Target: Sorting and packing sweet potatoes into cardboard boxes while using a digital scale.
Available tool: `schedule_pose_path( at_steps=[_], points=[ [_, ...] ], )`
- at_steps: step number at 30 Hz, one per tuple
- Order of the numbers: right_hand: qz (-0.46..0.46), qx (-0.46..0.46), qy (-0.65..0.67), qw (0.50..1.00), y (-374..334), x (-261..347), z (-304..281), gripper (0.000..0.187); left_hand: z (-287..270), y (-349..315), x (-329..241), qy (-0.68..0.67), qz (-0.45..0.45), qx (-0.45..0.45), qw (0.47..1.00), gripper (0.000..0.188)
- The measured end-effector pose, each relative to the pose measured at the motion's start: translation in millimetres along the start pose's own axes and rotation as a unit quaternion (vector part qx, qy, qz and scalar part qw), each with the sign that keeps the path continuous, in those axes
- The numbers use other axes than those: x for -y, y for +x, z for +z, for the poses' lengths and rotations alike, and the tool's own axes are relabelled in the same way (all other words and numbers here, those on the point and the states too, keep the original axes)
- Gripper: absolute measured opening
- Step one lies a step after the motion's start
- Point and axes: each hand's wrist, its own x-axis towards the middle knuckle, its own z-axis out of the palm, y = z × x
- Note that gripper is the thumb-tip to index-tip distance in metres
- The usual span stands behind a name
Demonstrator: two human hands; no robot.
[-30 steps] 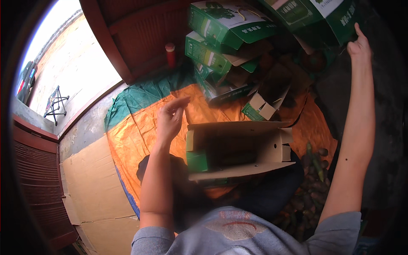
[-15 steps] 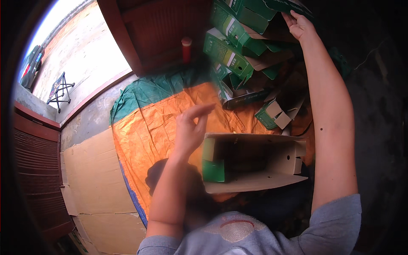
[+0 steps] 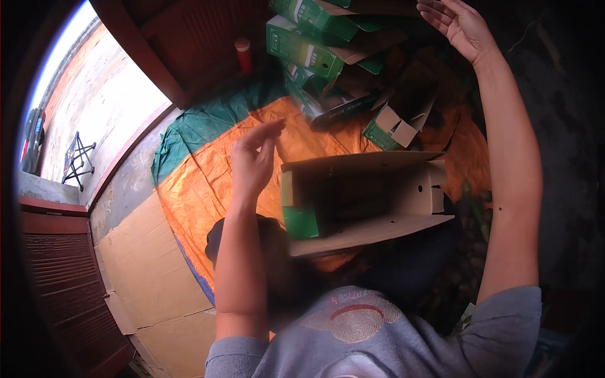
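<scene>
My left hand (image 3: 254, 160) is raised over the orange sheet, just left of an open cardboard box (image 3: 372, 234). Its fingers reach forward with the thumb apart, and nothing is in it. The box is brown inside with a green end panel, and its open side faces up in front of my body. At the top right, my right hand (image 3: 465, 30) is open, fingers stretched and holding nothing. Green cardboard boxes (image 3: 304, 53) are piled to the left of it, several with loose flaps; the top of the pile runs out of view. A smaller green box (image 3: 382, 131) lies beyond the open one.
An orange and green sheet (image 3: 205, 179) covers the ground. Flat cardboard (image 3: 148, 264) lies at the left. A red flask with a pale lid (image 3: 243, 55) stands by the dark red door (image 3: 183, 38). A folding stool (image 3: 79, 160) is outside the doorway.
My right hand has come away from the green box at the top of the pile, which is now mostly out of view. The whole view has shifted; my left hand stays beside the open box.
</scene>
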Motion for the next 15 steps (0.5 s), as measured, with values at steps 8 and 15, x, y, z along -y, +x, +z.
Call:
schedule_pose_path(
  at_steps=[8, 15],
  points=[
    [-0.04, -0.082, -0.166, 0.982, -229, -26, -226, 0.027, 12, -3, 22, 0.011, 0.03, 0.052, 0.998, 0.03],
    [0.146, -0.404, -0.12, 0.895, -446, -154, -349, 0.027, 39, -30, 17, 0.049, 0.032, 0.097, 0.994, 0.042]
  ],
)
